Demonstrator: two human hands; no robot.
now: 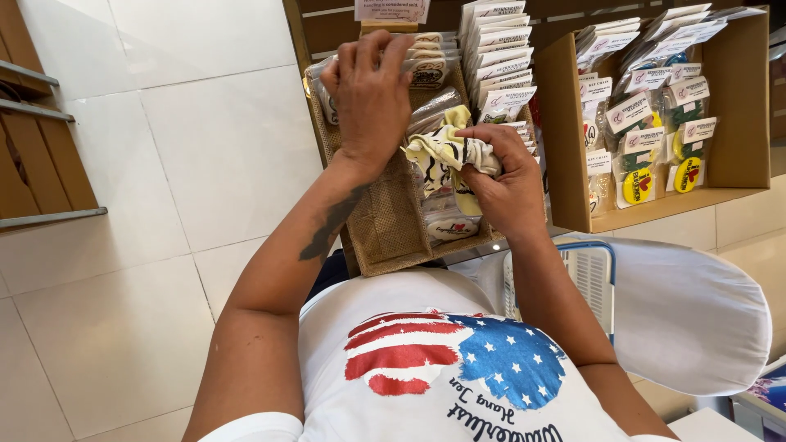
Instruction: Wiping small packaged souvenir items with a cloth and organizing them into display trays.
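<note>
Head view: the left hand (370,98) presses flat on the wrapped packets at the far end of the burlap-lined tray (385,225). The right hand (509,184) grips a cream printed cloth (446,149) over the tray's middle. Hanging loose, the cloth could snag neighbouring packets (442,217) and tip them out.

Both arms reach forward and up from the torso, elbows bent and tucked near the body. The left hand (370,98) sits higher, back of the hand to the camera, fingers curled downward at the knuckles, with a dark tattoo showing along the forearm. The right hand (506,176) rides lower and closer in, fingers closed tight in a fist-like clutch, wrist slightly cocked inward toward the left.
</note>
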